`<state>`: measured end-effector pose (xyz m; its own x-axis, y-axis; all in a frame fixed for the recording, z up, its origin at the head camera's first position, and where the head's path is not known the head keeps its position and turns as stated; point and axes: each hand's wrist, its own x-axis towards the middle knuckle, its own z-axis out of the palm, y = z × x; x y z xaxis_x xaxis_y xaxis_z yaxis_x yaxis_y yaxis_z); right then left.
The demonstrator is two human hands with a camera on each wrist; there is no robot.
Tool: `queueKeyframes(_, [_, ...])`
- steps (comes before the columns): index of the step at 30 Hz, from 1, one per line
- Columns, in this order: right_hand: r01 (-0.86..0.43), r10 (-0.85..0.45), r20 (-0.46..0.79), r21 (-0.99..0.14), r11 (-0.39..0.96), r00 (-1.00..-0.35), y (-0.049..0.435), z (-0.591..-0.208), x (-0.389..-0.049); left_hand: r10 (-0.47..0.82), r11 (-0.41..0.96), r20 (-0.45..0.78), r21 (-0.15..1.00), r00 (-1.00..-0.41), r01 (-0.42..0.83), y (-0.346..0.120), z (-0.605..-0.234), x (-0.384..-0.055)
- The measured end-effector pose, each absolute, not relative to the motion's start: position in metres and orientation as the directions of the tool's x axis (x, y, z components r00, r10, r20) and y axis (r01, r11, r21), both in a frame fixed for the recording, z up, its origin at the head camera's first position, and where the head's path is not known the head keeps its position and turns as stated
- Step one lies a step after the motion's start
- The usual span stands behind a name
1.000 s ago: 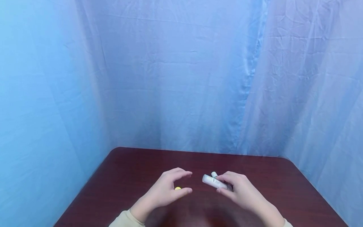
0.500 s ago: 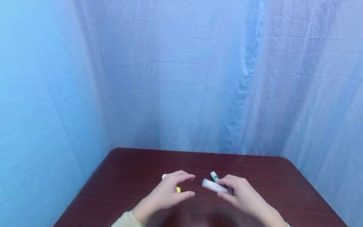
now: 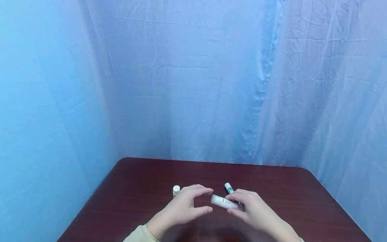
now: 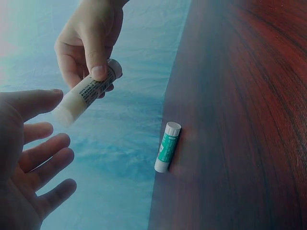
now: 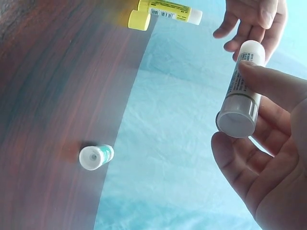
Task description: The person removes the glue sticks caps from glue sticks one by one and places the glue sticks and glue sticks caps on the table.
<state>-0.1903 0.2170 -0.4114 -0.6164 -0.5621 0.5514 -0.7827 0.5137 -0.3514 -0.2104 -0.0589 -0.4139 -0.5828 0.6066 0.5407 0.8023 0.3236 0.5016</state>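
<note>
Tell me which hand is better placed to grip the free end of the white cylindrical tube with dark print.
Probably the left. The left hand looks empty and opens toward the free end of the white tube, while the right hand grips its other end.

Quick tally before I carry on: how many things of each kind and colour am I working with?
White glue stick: 1
Green glue stick: 1
Yellow glue stick: 1
Yellow cap, by its look: 1
Total: 4
</note>
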Motion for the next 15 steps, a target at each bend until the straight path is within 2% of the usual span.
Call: queueKeyframes(15, [-0.792, -0.579, 0.543, -0.358, 0.495, -0.608, 0.2113, -0.4151, -0.1876, 0.627, 0.316, 0.528, 0.499, -0.573, 0.807, -0.0515, -0.4205, -0.2113])
